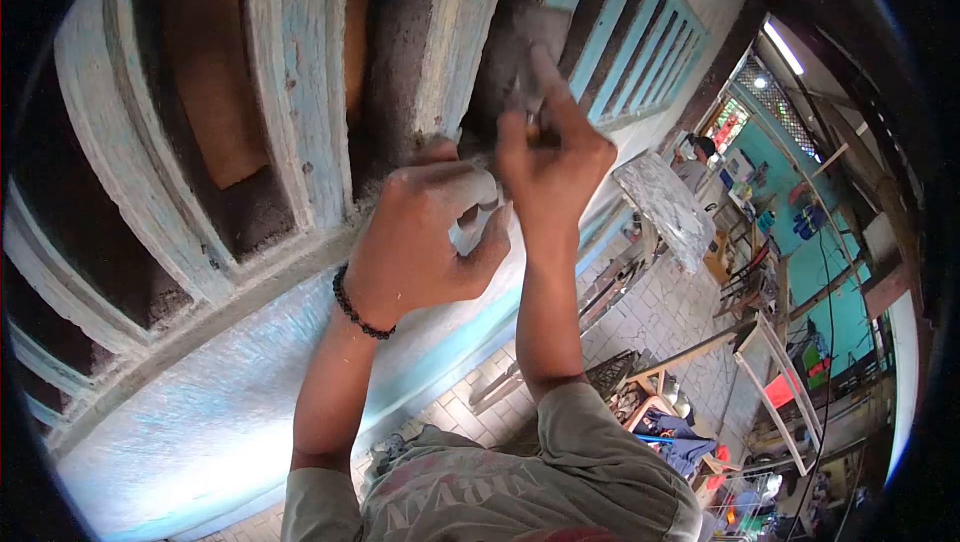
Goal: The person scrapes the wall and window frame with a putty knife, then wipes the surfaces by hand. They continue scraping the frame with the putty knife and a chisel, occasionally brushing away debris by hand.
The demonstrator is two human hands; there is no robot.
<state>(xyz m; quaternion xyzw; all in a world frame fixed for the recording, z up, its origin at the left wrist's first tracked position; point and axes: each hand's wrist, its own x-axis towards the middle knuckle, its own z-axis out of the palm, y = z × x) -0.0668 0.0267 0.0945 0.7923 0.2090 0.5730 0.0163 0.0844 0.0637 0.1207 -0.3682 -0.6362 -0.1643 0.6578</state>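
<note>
My right hand (555, 167) is raised in front of the slatted wall opening, its fingers closed round a grey flat-bladed scraper (543, 30) that is blurred; the blade points upward. Beside it on the left, my left hand (425, 232) has its fingers curled close to the lower ledge, near the foot of a worn slat. Thumb and fingers leave a gap between them, and part of the fingers is hidden behind the hand. Weathered slats (300, 82) with chipped pale blue paint stand above the ledge (210, 297).
Below the ledge is a pale blue and white wall (230, 402). A second blue slatted opening (640, 32) is further along. To the right are a dusty board (668, 204), a wooden frame (778, 392), piled items and a person (692, 164) in the background.
</note>
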